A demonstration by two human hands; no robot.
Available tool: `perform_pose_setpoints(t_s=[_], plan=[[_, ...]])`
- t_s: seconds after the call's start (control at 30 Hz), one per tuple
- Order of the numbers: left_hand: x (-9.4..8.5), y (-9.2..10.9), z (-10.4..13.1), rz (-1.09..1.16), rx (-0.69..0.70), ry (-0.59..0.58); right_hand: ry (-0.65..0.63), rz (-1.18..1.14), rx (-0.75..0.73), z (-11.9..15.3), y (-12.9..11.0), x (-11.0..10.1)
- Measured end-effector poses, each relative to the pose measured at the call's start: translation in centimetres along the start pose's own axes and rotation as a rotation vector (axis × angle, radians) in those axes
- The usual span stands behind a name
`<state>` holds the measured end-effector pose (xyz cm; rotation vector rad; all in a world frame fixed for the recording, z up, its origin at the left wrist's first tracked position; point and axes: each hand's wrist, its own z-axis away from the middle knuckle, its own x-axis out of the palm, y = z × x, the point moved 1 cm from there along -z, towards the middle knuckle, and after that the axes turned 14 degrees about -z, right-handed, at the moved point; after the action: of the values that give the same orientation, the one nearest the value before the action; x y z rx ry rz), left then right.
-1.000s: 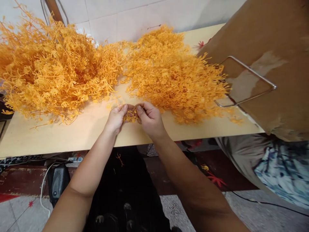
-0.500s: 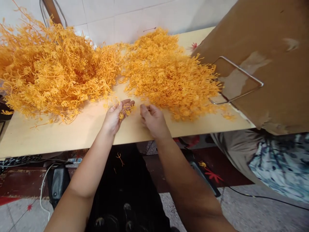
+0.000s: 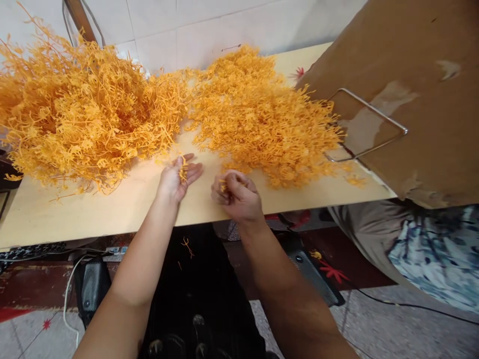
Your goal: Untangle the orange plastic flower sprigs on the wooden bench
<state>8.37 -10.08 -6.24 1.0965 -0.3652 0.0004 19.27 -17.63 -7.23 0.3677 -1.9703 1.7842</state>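
Observation:
My left hand (image 3: 179, 178) has its fingers stretched out, with a small yellow-orange artificial flower sprig (image 3: 183, 169) pinched under the thumb. My right hand (image 3: 237, 194) is curled closed just to the right, over the near part of the table. A bit of yellow sprig (image 3: 223, 185) shows between its fingers; the rest of what it holds is hidden. Behind my right hand spreads a flattened heap of yellow sprigs (image 3: 262, 119). A taller, tangled pile of longer yellow sprigs (image 3: 82, 109) stands at the left.
The pale table (image 3: 123, 214) runs against a tiled wall (image 3: 209, 30). A large cardboard box (image 3: 411, 65) with a bent metal wire handle (image 3: 385, 117) leans at the right end. Red flower pieces (image 3: 333, 271) and a black cable (image 3: 411, 305) lie below. Patterned cloth (image 3: 437, 254) shows at lower right.
My right hand has drawn slightly nearer to me and turned, with a bit of yellow now visible in its fingers. The sprig in my left hand has shifted closer to the thumb.

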Motion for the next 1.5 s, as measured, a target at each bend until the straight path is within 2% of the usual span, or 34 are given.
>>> perform_pose_setpoints(t_s=[0.07,0.2,0.27,0.33,0.47,0.57,0.73,0.83,0.9,0.93,1.03,1.1,1.3,1.5], plan=[[-0.1,0.1,-0.2,0.06,0.014,-0.002,0.053,-0.065,0.018,0.6,-0.4,-0.2],[0.1,-0.1,0.3,0.06,0.085,-0.139,0.188,0.056,0.12,0.0,-0.2,-0.4],[0.2,-0.3,0.8,0.046,0.099,-0.187,0.203,0.134,0.137,-0.8,0.2,-0.3],[0.2,-0.3,1.0,0.029,0.106,-0.202,0.186,0.222,0.089,-1.6,0.7,0.0],[0.3,-0.3,0.9,0.0,0.123,-0.208,0.078,0.462,-0.023,-2.4,1.1,0.8],[0.2,-0.5,0.6,0.034,0.107,-0.222,-0.038,0.546,-0.02,-2.4,1.1,1.3],[-0.1,-0.6,0.3,0.044,0.011,-0.202,-0.246,0.353,0.047,-0.7,0.2,1.9],[-0.2,-0.5,-0.1,0.104,0.024,-0.116,-0.399,0.316,0.126,1.2,-0.9,2.5],[-0.2,-0.4,-0.3,0.136,0.055,-0.099,-0.471,0.337,0.163,2.0,-1.5,2.7],[-0.1,-0.5,-0.3,0.136,0.067,-0.114,-0.436,0.338,0.161,2.0,-1.6,2.7],[0.2,-0.7,-0.1,0.124,0.1,-0.199,-0.109,0.302,0.119,0.6,-1.0,1.9],[0.5,-0.7,0.2,0.108,0.124,-0.234,0.033,0.328,0.098,-0.7,-0.2,1.2],[1.0,-0.7,0.6,0.036,0.128,-0.213,0.015,0.453,0.011,-2.5,1.7,1.6],[0.8,-0.8,0.3,0.081,0.115,-0.248,-0.009,0.761,-0.091,-2.2,1.5,2.6]])
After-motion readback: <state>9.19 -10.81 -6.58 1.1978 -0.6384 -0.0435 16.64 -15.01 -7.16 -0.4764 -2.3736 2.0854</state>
